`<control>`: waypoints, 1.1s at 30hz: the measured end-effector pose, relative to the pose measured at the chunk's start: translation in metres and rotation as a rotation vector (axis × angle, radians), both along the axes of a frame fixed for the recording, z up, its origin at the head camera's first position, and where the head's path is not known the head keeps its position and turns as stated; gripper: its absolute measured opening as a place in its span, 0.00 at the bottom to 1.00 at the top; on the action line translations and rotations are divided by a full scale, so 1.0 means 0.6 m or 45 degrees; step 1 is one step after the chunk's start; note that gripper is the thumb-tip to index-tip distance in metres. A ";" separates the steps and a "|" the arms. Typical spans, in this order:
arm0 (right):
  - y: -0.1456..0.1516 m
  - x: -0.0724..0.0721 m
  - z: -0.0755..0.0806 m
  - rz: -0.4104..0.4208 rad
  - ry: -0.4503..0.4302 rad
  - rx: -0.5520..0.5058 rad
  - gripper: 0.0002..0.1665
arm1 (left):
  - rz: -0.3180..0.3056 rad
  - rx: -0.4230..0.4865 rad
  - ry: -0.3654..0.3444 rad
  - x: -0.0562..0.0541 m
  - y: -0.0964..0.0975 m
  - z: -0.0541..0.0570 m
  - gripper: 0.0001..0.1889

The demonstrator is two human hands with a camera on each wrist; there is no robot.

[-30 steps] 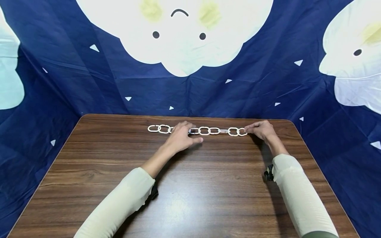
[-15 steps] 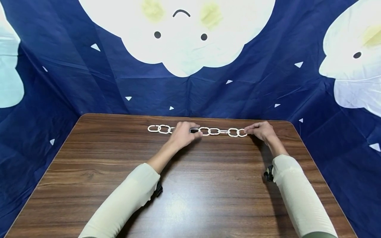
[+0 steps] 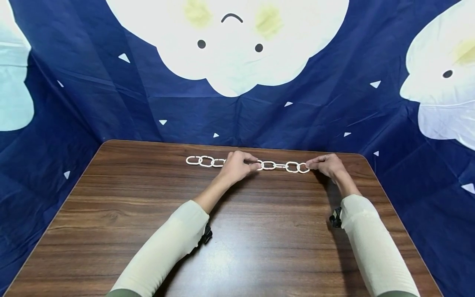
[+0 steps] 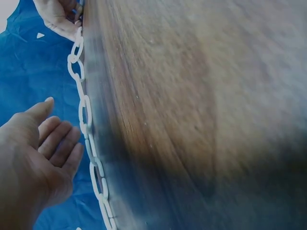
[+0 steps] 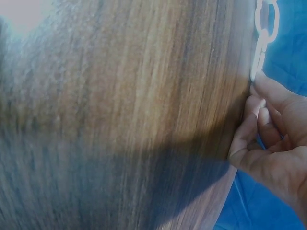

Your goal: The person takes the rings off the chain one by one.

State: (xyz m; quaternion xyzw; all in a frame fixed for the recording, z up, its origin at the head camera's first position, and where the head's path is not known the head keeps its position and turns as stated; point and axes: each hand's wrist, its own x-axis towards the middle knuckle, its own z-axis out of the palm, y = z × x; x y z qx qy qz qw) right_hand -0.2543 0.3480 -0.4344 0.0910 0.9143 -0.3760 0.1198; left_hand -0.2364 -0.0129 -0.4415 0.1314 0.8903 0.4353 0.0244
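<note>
A white chain [image 3: 269, 165] of several oval plastic-looking links lies in a row along the far side of the wooden table. My right hand [image 3: 328, 164] pinches the link at its right end between thumb and fingertips, as the right wrist view confirms. Over the middle of the chain is my left hand [image 3: 238, 168], covering part of it. In the left wrist view the left hand [image 4: 45, 163] has its thumb apart from its loosely bent fingers, close beside the chain [image 4: 85, 115], with no link visible between them. The left part of the chain lies flat on the table.
The dark wooden table [image 3: 237, 214] ends just behind the chain. A blue cloth [image 3: 208, 115] with white clouds hangs behind the table and at both sides.
My left hand has moved to the right along the chain, its thumb and forefinger coming nearer each other. The right hand stays at the right end link.
</note>
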 end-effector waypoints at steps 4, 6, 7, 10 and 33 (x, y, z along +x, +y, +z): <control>0.001 -0.001 -0.001 -0.003 0.000 0.002 0.19 | 0.025 0.045 -0.013 -0.002 0.005 -0.001 0.15; 0.000 -0.002 -0.004 -0.006 -0.001 0.000 0.18 | 0.025 0.061 -0.021 -0.003 0.006 -0.003 0.14; -0.001 -0.002 -0.005 -0.007 -0.002 0.000 0.18 | 0.024 0.067 -0.025 -0.003 0.007 -0.004 0.13; -0.004 -0.003 -0.007 -0.008 -0.003 -0.007 0.18 | 0.025 0.081 -0.038 -0.001 0.011 -0.004 0.12; -0.003 0.001 0.000 -0.002 0.011 -0.004 0.19 | 0.038 0.257 -0.126 0.044 0.075 0.011 0.07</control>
